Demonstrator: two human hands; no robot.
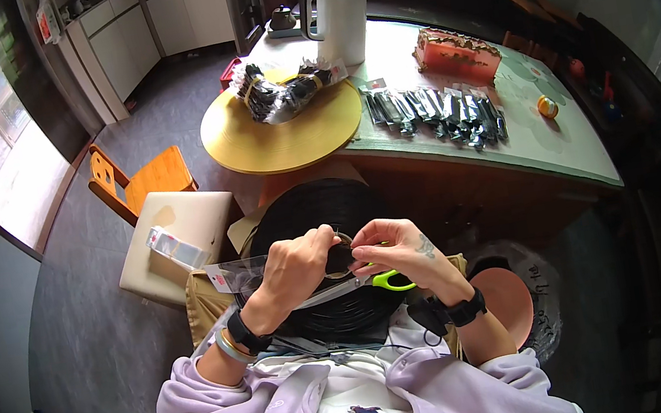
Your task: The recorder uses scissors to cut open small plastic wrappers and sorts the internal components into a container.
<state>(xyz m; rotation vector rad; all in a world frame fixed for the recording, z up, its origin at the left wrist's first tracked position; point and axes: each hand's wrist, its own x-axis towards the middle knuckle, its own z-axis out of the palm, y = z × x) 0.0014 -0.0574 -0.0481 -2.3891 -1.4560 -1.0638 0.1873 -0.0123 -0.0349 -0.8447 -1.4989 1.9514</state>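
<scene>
Room: grey floor, tabletop (568, 147) ahead, carrying a white kettle (345, 27) and a row of small black packets (454, 113). Yellow disc (287, 148) near the tabletop's left end, bundled dark items (279, 98) on top. Black coil (288, 213) directly before the person. Dark strand (343, 239) between the hands, above the coil's centre; its exact form too small to tell. Left hand (297, 268): grip closed, pinching the strand. Right hand (393, 248): thumb and fingers pinched on it too. Green-handled scissors (378, 280) just below the right hand; contact cannot be told.
</scene>
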